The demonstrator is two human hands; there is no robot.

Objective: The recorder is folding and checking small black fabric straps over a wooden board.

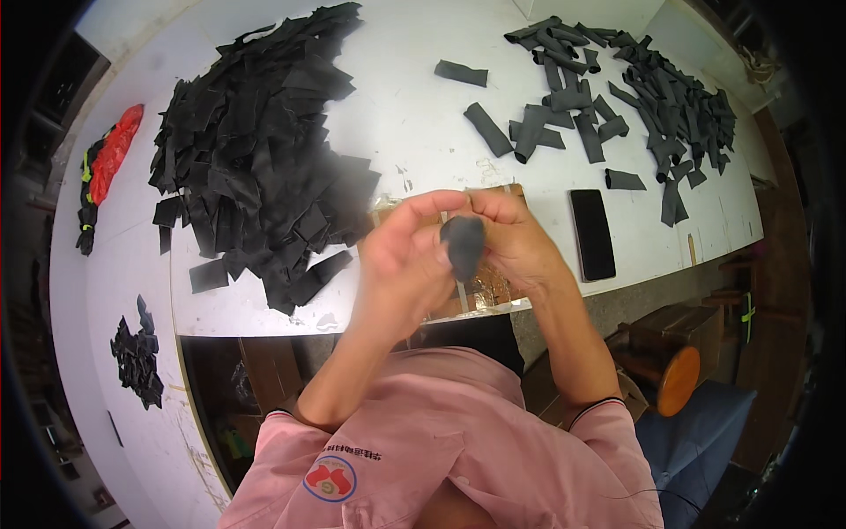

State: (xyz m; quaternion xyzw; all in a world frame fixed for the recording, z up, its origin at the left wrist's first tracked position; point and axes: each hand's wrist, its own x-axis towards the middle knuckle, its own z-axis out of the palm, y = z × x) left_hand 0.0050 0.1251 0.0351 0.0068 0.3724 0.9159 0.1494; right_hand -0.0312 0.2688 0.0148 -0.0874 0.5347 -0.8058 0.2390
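Observation:
A small dark grey fabric piece (462, 249), slightly blurred, is held up between my two hands above the table's front edge. My left hand (404, 256) is closed on it from the left, thumb against the piece. From the other side my right hand (520, 240) grips it, and the fingertips of both hands come close together at the top. Below the hands lies a brown, tape-covered board (487, 291), partly hidden by them. To the left spreads a large heap of flat black fabric pieces (256, 150). Tube-shaped dark grey pieces (531, 132) lie scattered at the right.
A black phone (592, 234) lies right of my hands on the white table (401, 106). More tubes (679, 97) are heaped at the far right. On the left side surface are a small dark scrap pile (137, 357) and a red bag (115, 157). An orange-topped stool (679, 381) stands below.

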